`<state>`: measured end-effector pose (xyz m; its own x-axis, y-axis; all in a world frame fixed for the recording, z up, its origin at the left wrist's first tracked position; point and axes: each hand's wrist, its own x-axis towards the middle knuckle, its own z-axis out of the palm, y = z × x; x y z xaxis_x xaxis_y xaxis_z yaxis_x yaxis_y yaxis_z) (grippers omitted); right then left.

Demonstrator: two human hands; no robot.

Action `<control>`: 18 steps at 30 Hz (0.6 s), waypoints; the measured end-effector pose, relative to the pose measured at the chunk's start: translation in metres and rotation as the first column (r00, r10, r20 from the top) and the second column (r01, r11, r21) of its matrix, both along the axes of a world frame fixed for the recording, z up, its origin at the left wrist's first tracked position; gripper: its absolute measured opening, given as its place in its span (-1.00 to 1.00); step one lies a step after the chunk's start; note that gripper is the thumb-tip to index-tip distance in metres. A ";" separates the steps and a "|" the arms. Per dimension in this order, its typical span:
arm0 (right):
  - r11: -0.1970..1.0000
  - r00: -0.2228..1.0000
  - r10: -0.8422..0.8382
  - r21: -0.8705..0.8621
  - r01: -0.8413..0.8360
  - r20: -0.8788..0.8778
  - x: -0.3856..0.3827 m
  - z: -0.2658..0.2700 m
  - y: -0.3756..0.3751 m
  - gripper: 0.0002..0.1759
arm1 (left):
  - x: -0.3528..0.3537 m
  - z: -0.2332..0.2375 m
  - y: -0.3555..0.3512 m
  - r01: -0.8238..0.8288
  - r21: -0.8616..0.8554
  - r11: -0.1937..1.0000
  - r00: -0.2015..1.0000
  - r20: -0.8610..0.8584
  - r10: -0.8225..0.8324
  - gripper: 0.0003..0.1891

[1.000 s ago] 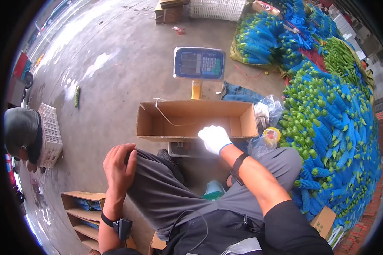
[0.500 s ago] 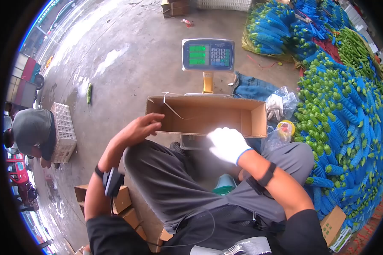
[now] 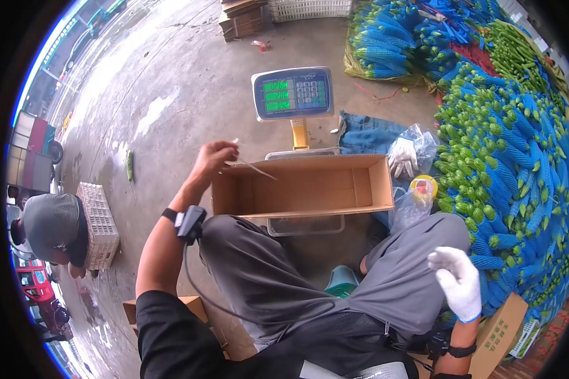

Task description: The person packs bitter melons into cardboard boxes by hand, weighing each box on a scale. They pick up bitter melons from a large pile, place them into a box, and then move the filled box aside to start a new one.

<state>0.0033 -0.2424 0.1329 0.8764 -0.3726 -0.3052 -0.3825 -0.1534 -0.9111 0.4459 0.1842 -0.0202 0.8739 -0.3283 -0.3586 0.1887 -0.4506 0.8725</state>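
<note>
An empty cardboard box lies open on a platform scale whose display stands behind it. My bare left hand pinches a thin white strap at the box's far left corner. My right hand, in a white glove, hangs by my right knee with its fingers loosely curled and nothing in it. It is close to the heap of green vegetables in blue foam netting.
A spare white glove and a plastic bag lie beside a tape roll right of the box. A crouching person and a white crate are at left. Cardboard boxes sit by my sides.
My left hand went from my knee to the box's far left corner and took the strap. My right hand left the box's front edge and dropped beside my right knee.
</note>
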 end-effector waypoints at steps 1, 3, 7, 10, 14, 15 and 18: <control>1.000 1.000 -0.020 -0.013 0.020 0.015 -0.008 0.001 -0.005 -0.56 | 0.000 0.012 0.003 -0.039 -0.056 0.998 0.997 0.065 0.042 -0.74; 0.996 0.996 -0.082 -0.028 0.083 0.043 -0.023 0.000 -0.017 -0.55 | 0.005 0.042 0.016 -0.132 -0.118 0.984 0.976 0.161 0.150 -0.72; 0.977 0.983 -0.181 -0.108 0.184 0.037 -0.041 -0.002 -0.040 -0.59 | 0.056 0.085 0.110 -0.346 -0.285 0.894 0.810 0.390 0.438 -0.65; 0.967 0.971 -0.239 -0.086 0.241 0.030 -0.052 -0.009 -0.048 -0.59 | 0.107 0.121 0.231 -0.410 -0.449 0.794 0.585 0.539 0.606 -0.58; 0.967 0.964 -0.255 -0.004 0.256 0.070 -0.055 -0.019 -0.047 -0.60 | 0.065 0.127 0.392 -0.321 -0.038 0.946 0.597 0.767 0.234 -0.47; 0.961 0.959 -0.276 -0.008 0.277 0.069 -0.058 -0.022 -0.051 -0.61 | 0.059 0.100 0.412 -0.418 -0.031 0.908 0.720 0.598 0.352 -0.44; 0.910 0.948 -0.313 -0.267 0.318 0.062 -0.077 -0.047 -0.063 -0.62 | 0.044 0.052 0.421 -0.501 0.091 0.861 0.859 0.176 0.481 -0.34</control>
<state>-0.0736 -0.3058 0.0862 0.7040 -0.6963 -0.1399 -0.4361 -0.2683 -0.8590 0.4899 0.6054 0.0322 0.9534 0.1978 -0.2278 0.2942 -0.4421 0.8474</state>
